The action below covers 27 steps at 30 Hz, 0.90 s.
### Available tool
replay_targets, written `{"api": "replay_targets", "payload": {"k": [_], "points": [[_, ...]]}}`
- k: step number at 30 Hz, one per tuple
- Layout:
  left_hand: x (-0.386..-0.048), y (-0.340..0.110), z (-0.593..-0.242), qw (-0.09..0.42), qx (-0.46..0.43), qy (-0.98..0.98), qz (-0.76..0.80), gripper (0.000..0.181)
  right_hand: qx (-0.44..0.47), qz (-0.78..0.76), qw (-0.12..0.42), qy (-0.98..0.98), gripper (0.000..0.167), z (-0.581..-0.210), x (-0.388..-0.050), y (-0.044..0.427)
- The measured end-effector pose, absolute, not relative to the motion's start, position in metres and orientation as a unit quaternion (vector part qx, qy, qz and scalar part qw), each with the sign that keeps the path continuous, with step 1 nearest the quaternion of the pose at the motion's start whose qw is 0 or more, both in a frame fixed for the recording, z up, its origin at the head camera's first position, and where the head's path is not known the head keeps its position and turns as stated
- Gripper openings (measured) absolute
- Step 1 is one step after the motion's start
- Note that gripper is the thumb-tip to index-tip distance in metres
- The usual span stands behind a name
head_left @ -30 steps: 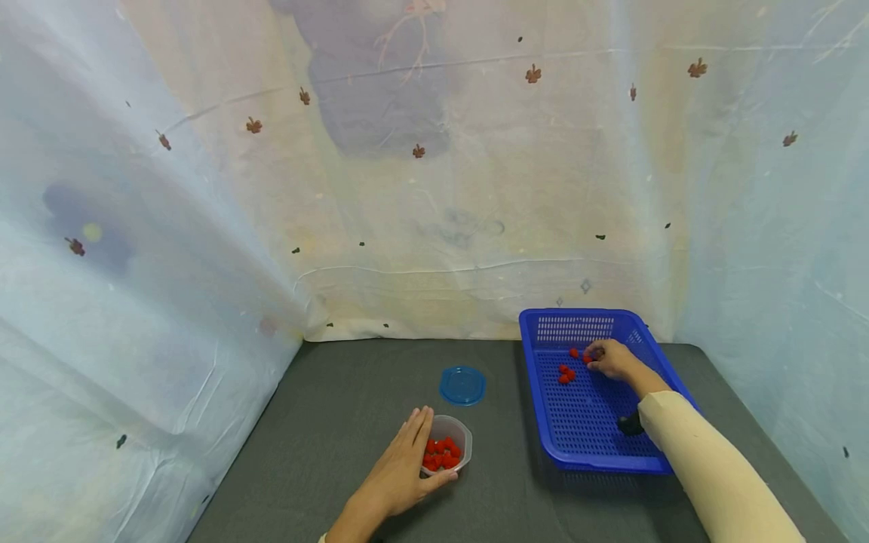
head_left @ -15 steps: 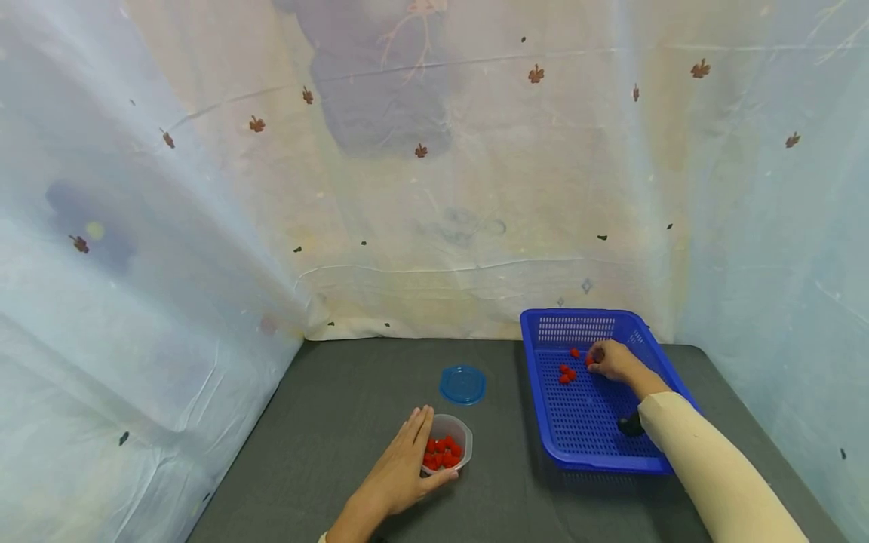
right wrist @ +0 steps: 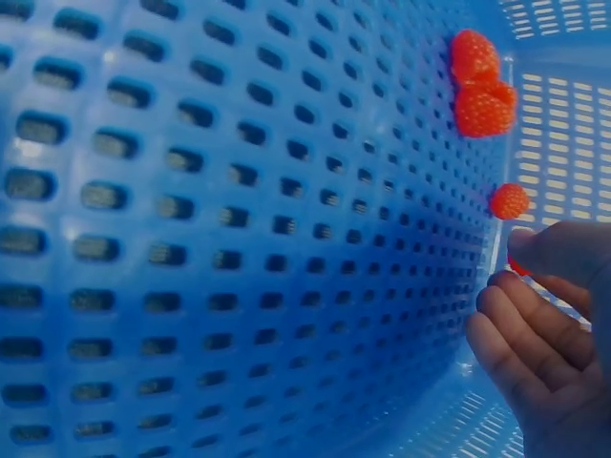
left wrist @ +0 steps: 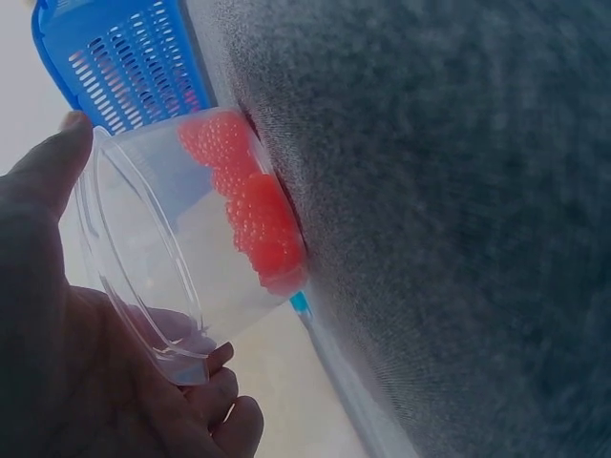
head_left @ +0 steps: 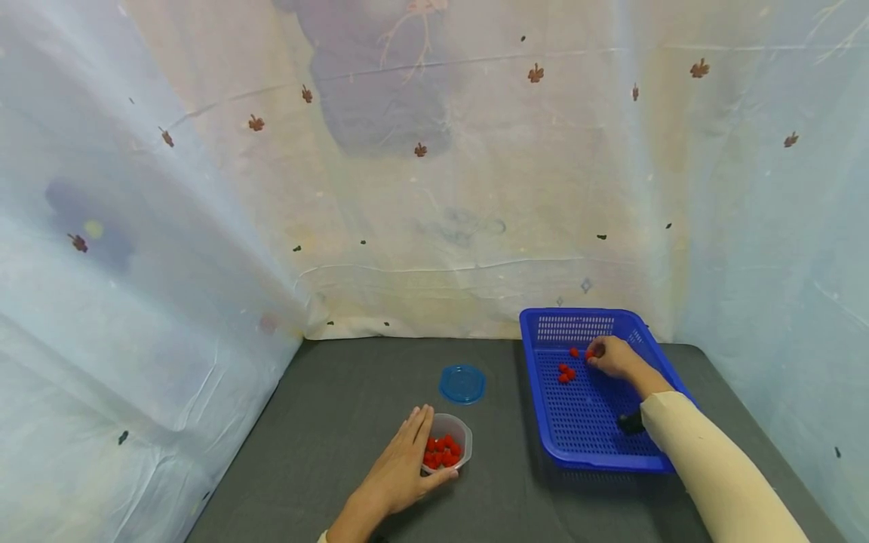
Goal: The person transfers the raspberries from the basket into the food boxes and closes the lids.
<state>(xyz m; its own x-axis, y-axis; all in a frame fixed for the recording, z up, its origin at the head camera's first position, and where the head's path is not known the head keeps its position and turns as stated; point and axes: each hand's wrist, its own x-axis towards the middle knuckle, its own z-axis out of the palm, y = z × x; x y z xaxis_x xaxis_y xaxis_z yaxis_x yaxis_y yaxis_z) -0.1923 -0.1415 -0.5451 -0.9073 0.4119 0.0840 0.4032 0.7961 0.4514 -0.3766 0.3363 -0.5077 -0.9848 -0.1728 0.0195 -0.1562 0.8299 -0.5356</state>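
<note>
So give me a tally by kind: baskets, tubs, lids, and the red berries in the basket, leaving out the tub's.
Blue basket: 1
Clear tub: 1
Blue lid: 1
Red berries in the basket: 5, including the one in the right hand
Total: 8

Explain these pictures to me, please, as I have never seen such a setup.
No robot here: a person works bare-handed. The head view comes from a camera worn on the head, looking forward and down; the other two come from cameras on each wrist. On the dark grey tabletop are a clear plastic tub of bumpy red berries, a round blue lid and a blue perforated plastic basket. The left hand holds the tub; the right hand, inside the basket, pinches another berry.
</note>
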Motion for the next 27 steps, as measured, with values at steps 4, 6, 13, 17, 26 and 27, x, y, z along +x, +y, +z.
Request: {"api": "replay_targets", "payload": {"k": [4,6,13,17,26,27], "points": [[-0.193,-0.142,-0.545,0.012,0.217,0.948,0.233,0.111,-0.098,-0.288,-0.002,0.953,0.011,-0.505,-0.376,0.334],[-0.193,-0.142,-0.545,0.012,0.217,0.948,0.232,0.111,-0.105,-0.289,-0.006,0.951,0.013,-0.503,-0.376,0.332],[-0.193,-0.142,-0.544,0.016,0.217,0.948,0.233,0.112,-0.125,-0.303,-0.028,0.944,0.019,-0.497,-0.375,0.324],[-0.193,-0.142,-0.543,0.02,0.214,0.948,0.235,0.112,-0.136,-0.304,-0.037,0.942,0.019,-0.494,-0.374,0.319],[-0.192,-0.142,-0.544,0.021,0.213,0.948,0.235,0.112,-0.159,-0.307,-0.04,0.937,0.017,-0.484,-0.37,0.302],[-0.192,-0.142,-0.544,0.021,0.213,0.948,0.236,0.112,-0.163,-0.309,-0.042,0.936,0.017,-0.482,-0.369,0.3]]}}
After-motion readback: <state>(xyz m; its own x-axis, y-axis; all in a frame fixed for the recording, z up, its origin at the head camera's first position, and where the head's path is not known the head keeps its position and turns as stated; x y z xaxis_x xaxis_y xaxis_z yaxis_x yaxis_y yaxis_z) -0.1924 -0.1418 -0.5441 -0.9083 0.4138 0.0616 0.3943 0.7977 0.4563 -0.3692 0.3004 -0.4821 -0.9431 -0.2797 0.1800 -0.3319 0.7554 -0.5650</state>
